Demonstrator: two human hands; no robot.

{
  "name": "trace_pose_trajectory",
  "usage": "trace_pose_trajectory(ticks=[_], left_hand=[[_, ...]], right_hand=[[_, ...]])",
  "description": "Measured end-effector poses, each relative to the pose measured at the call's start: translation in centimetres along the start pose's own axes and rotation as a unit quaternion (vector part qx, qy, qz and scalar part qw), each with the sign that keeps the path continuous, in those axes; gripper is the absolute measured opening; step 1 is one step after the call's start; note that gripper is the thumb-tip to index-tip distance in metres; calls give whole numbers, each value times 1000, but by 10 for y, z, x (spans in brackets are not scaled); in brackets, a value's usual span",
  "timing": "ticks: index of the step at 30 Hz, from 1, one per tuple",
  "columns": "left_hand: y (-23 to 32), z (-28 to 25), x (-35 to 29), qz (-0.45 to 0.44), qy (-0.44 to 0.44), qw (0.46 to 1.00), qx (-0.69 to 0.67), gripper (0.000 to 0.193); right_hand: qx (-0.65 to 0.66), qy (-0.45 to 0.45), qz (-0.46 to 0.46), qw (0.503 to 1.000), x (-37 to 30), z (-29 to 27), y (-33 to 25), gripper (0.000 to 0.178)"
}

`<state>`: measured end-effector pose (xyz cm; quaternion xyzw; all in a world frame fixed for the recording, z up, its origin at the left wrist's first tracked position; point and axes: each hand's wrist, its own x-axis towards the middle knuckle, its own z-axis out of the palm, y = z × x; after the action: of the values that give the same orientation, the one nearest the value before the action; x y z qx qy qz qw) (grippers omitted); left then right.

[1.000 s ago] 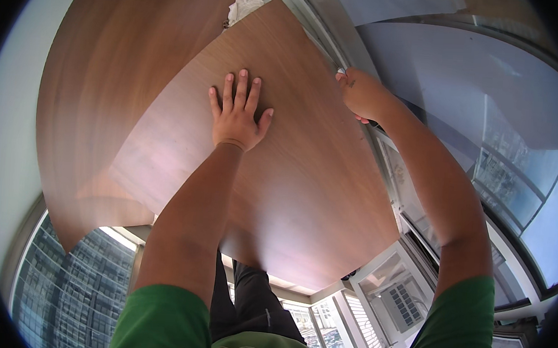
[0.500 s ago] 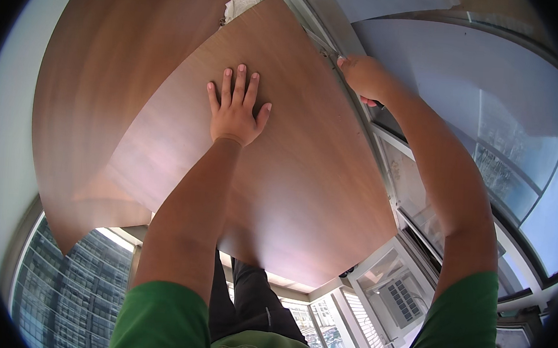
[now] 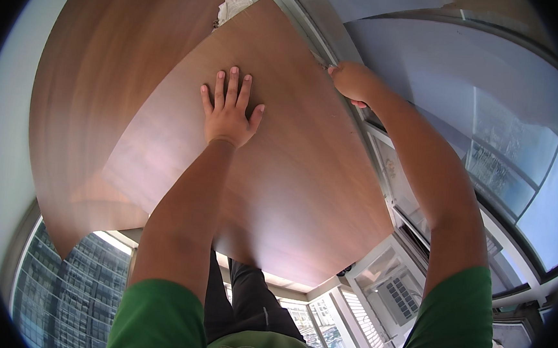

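Note:
A broad brown wood-grain panel [image 3: 279, 167] slants in front of me. My left hand [image 3: 228, 115] lies flat on its upper part, fingers spread and holding nothing. At the panel's upper right edge, my right hand [image 3: 355, 83] is closed, its fingers curled against the metal frame that runs beside the panel. Whatever it grips is mostly hidden by the hand; its kind does not show. Small dark marks dot the panel's right edge below that hand.
A second brown panel [image 3: 98, 77] stands behind at the left. A white crumpled cloth [image 3: 234, 7] sits at the top between panels. Window glass [image 3: 506, 157] fills the right; another window [image 3: 67, 288] is at lower left. A white air-conditioner unit [image 3: 398, 297] shows at lower right.
My right hand and forearm have shifted slightly left and down in the picture. The dark object seen under its fingers before is now hidden. My left hand stays flat on the panel.

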<state>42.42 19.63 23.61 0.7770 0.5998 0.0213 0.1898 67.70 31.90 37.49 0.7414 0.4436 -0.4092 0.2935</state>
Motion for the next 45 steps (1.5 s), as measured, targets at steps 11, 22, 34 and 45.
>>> trace_pose_trajectory(ticks=[11, 22, 34, 45], left_hand=[[9, -3, 3, 5, -15, 1000, -2, 73], [2, -6, 1, 3, -21, 1000, 6, 74], [-5, -7, -2, -2, -27, 1000, 15, 73], [-7, -8, -3, 0, -9, 1000, 12, 71]], right_hand=[[-22, -9, 22, 999, -9, 19, 40, 46], [-55, -28, 23, 998, -38, 28, 48, 42], [14, -15, -40, 999, -55, -30, -2, 48], [-17, -51, -12, 998, -34, -31, -16, 48]])
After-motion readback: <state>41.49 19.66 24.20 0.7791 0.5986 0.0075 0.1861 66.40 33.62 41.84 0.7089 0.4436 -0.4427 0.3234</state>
